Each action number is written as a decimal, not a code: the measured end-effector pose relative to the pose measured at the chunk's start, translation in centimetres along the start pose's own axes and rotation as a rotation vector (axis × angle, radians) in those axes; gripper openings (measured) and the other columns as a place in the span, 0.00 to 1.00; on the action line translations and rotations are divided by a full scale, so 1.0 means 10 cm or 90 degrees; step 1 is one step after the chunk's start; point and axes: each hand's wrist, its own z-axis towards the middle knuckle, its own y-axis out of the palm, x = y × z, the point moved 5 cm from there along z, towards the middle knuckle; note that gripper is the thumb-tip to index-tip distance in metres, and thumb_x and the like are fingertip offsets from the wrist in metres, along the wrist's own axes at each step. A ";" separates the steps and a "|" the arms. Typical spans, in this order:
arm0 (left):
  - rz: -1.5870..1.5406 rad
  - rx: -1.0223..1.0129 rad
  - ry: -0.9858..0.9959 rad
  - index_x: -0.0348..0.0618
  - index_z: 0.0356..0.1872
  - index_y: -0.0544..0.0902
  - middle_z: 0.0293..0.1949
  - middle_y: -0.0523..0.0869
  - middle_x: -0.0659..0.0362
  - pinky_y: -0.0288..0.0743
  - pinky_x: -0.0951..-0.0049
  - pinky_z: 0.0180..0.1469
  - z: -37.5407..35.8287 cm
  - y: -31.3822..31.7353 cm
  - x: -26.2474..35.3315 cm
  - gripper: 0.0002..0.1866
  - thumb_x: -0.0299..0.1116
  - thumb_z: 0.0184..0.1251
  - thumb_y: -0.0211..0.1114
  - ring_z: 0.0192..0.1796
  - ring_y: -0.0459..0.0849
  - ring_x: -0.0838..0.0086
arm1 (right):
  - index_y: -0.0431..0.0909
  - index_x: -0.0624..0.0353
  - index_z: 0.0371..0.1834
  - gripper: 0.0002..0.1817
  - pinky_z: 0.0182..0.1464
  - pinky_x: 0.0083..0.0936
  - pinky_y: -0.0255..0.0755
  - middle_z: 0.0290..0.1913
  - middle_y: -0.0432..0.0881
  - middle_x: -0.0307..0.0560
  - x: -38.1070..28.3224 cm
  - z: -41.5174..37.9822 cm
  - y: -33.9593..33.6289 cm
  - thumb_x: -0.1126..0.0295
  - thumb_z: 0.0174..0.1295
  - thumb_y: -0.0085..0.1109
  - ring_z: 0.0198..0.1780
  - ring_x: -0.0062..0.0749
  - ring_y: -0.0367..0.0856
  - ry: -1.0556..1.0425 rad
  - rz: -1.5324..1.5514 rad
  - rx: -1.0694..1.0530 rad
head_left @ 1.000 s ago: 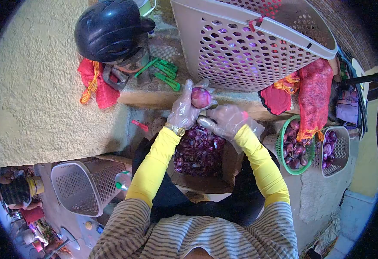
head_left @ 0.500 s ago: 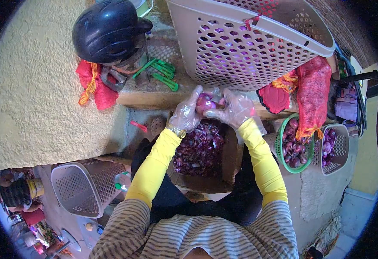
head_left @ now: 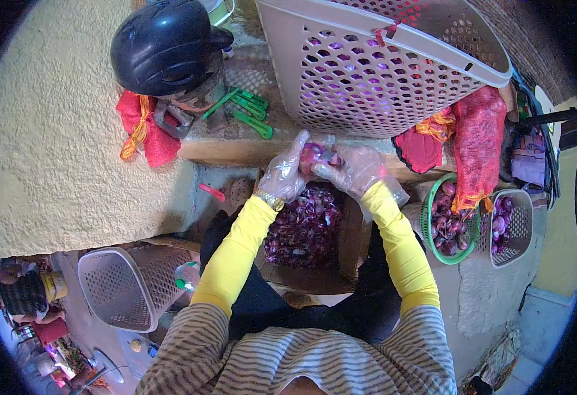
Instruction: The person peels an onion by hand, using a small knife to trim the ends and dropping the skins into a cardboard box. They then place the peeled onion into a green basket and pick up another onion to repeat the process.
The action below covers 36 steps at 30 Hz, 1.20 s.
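Observation:
Both my hands wear clear plastic gloves over yellow sleeves. My left hand (head_left: 283, 172), with a gold watch at the wrist, grips a red onion (head_left: 311, 155) in front of my chest. My right hand (head_left: 357, 168) is closed around a small knife (head_left: 326, 157), whose grey blade lies against the onion's right side. Below the hands, between my knees, stands a cardboard box (head_left: 351, 240) full of purple onion skins.
A big beige perforated basket (head_left: 381, 72) leans on the ledge just beyond my hands. A black helmet (head_left: 163, 46), red mesh bags (head_left: 479, 151) and green tools (head_left: 246, 112) lie around. At the right are a green basket (head_left: 427, 224) and a grey basket (head_left: 522, 227) of onions; another beige basket (head_left: 127, 286) stands lower left.
My right hand has risen from below the onion to meet it and now works the knife against its side. The left hand has lowered the onion slightly.

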 end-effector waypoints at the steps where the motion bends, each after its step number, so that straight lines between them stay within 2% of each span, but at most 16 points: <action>1: 0.245 0.023 0.125 0.32 0.62 0.77 0.57 0.85 0.52 0.77 0.66 0.67 0.05 -0.11 -0.03 0.26 0.48 0.84 0.50 0.57 0.85 0.69 | 0.87 0.57 0.40 0.35 0.39 0.46 0.79 0.29 0.87 0.52 0.01 0.01 0.02 0.31 0.58 0.63 0.34 0.53 0.87 0.000 0.000 0.000; 2: 0.245 0.023 0.125 0.32 0.62 0.77 0.57 0.85 0.52 0.77 0.66 0.67 0.13 -0.23 -0.14 0.26 0.48 0.84 0.50 0.57 0.85 0.69 | 0.88 0.57 0.40 0.34 0.39 0.47 0.79 0.29 0.87 0.54 0.04 0.02 0.07 0.32 0.61 0.61 0.33 0.54 0.87 -0.004 -0.012 -0.007; 4: 0.323 -0.035 0.196 0.37 0.70 0.64 0.55 0.86 0.48 0.79 0.63 0.61 0.35 -0.47 -0.32 0.28 0.42 0.78 0.59 0.54 0.86 0.61 | 0.88 0.58 0.40 0.34 0.39 0.48 0.78 0.29 0.87 0.55 0.05 0.02 0.11 0.33 0.63 0.58 0.33 0.55 0.87 -0.008 -0.024 -0.015; 7: 0.439 -0.123 0.304 0.44 0.82 0.45 0.52 0.87 0.41 0.82 0.57 0.53 0.50 -0.57 -0.41 0.50 0.33 0.68 0.72 0.50 0.89 0.49 | 0.88 0.57 0.39 0.34 0.40 0.50 0.78 0.29 0.86 0.58 0.03 0.01 0.12 0.33 0.66 0.54 0.34 0.56 0.87 -0.012 -0.058 -0.018; 8: 0.440 -0.123 0.304 0.44 0.82 0.45 0.52 0.87 0.41 0.82 0.57 0.53 0.50 -0.63 -0.42 0.50 0.33 0.68 0.72 0.50 0.89 0.49 | 0.88 0.57 0.38 0.35 0.40 0.50 0.78 0.29 0.86 0.59 0.02 0.01 0.12 0.33 0.66 0.54 0.34 0.57 0.87 -0.020 -0.056 -0.018; 10: 0.651 -0.067 0.330 0.44 0.82 0.44 0.51 0.87 0.38 0.81 0.54 0.53 0.42 -0.71 -0.37 0.50 0.28 0.67 0.69 0.49 0.88 0.46 | 0.88 0.57 0.37 0.35 0.40 0.50 0.78 0.30 0.87 0.59 -0.02 0.02 0.11 0.32 0.66 0.53 0.34 0.57 0.87 -0.029 -0.053 -0.019; 13: 0.586 -0.095 0.335 0.43 0.82 0.43 0.50 0.86 0.36 0.80 0.53 0.52 0.49 -0.68 -0.35 0.50 0.24 0.65 0.66 0.49 0.88 0.43 | 0.87 0.58 0.31 0.40 0.43 0.49 0.80 0.30 0.87 0.58 -0.07 0.01 0.12 0.27 0.66 0.46 0.35 0.54 0.88 -0.044 -0.119 -0.092; 15: 0.783 -0.019 0.345 0.38 0.76 0.60 0.56 0.85 0.44 0.77 0.59 0.62 -0.04 -0.23 0.06 0.32 0.45 0.78 0.51 0.57 0.85 0.58 | 0.88 0.57 0.31 0.41 0.43 0.48 0.80 0.32 0.87 0.57 -0.12 -0.01 0.15 0.27 0.67 0.44 0.36 0.53 0.88 -0.085 -0.160 -0.117; 16: 0.880 0.019 0.345 0.35 0.73 0.68 0.60 0.84 0.48 0.75 0.62 0.68 -0.39 0.16 0.39 0.34 0.56 0.85 0.44 0.62 0.83 0.65 | 0.88 0.57 0.31 0.41 0.43 0.48 0.80 0.32 0.87 0.57 -0.13 -0.01 0.15 0.27 0.67 0.44 0.36 0.53 0.88 -0.086 -0.159 -0.118; 17: 0.880 0.020 0.345 0.35 0.73 0.68 0.60 0.84 0.48 0.75 0.62 0.68 -0.40 0.20 0.43 0.34 0.56 0.85 0.44 0.62 0.83 0.65 | 0.88 0.55 0.31 0.41 0.44 0.48 0.80 0.32 0.87 0.56 -0.17 -0.03 0.18 0.26 0.66 0.44 0.36 0.52 0.88 -0.109 -0.152 -0.137; 23: -0.040 -0.014 -0.003 0.32 0.71 0.69 0.63 0.81 0.41 0.74 0.54 0.71 -0.16 0.24 0.36 0.37 0.60 0.84 0.38 0.65 0.81 0.56 | 0.88 0.51 0.30 0.41 0.44 0.50 0.80 0.33 0.87 0.54 -0.29 -0.11 0.32 0.22 0.62 0.44 0.37 0.53 0.88 -0.188 -0.136 -0.270; 27: -0.069 -0.008 0.021 0.31 0.70 0.69 0.63 0.80 0.38 0.74 0.52 0.71 -0.20 0.26 0.42 0.37 0.59 0.84 0.40 0.65 0.81 0.53 | 0.88 0.51 0.29 0.43 0.43 0.50 0.79 0.32 0.87 0.54 -0.30 -0.15 0.46 0.18 0.56 0.47 0.37 0.52 0.87 -0.227 -0.173 -0.300; 30: 0.507 -0.006 0.237 0.33 0.72 0.67 0.66 0.79 0.43 0.73 0.57 0.71 -0.32 0.26 0.59 0.32 0.52 0.85 0.44 0.66 0.81 0.57 | 0.87 0.52 0.29 0.43 0.43 0.50 0.79 0.29 0.87 0.52 -0.25 -0.11 0.34 0.18 0.54 0.49 0.35 0.51 0.87 -0.192 -0.079 -0.221; 32: 0.893 -0.004 0.376 0.34 0.73 0.65 0.67 0.79 0.46 0.73 0.61 0.71 -0.40 0.33 0.61 0.29 0.48 0.86 0.46 0.67 0.81 0.59 | 0.82 0.53 0.30 0.38 0.39 0.44 0.79 0.25 0.85 0.47 -0.19 -0.07 0.23 0.23 0.50 0.63 0.32 0.49 0.87 -0.129 -0.046 -0.116; 33: 0.893 -0.005 0.375 0.34 0.73 0.65 0.67 0.79 0.46 0.73 0.61 0.71 -0.40 0.31 0.58 0.29 0.48 0.86 0.46 0.67 0.81 0.59 | 0.82 0.53 0.30 0.38 0.39 0.44 0.79 0.25 0.85 0.47 -0.17 -0.07 0.22 0.23 0.50 0.63 0.32 0.49 0.87 -0.128 -0.046 -0.116; 36: 0.831 -0.019 0.387 0.39 0.74 0.66 0.64 0.83 0.52 0.75 0.65 0.68 -0.37 0.21 0.44 0.25 0.35 0.82 0.57 0.63 0.83 0.66 | 0.84 0.51 0.38 0.41 0.42 0.46 0.81 0.27 0.87 0.48 -0.04 -0.04 0.09 0.20 0.47 0.62 0.33 0.50 0.88 -0.012 0.000 0.015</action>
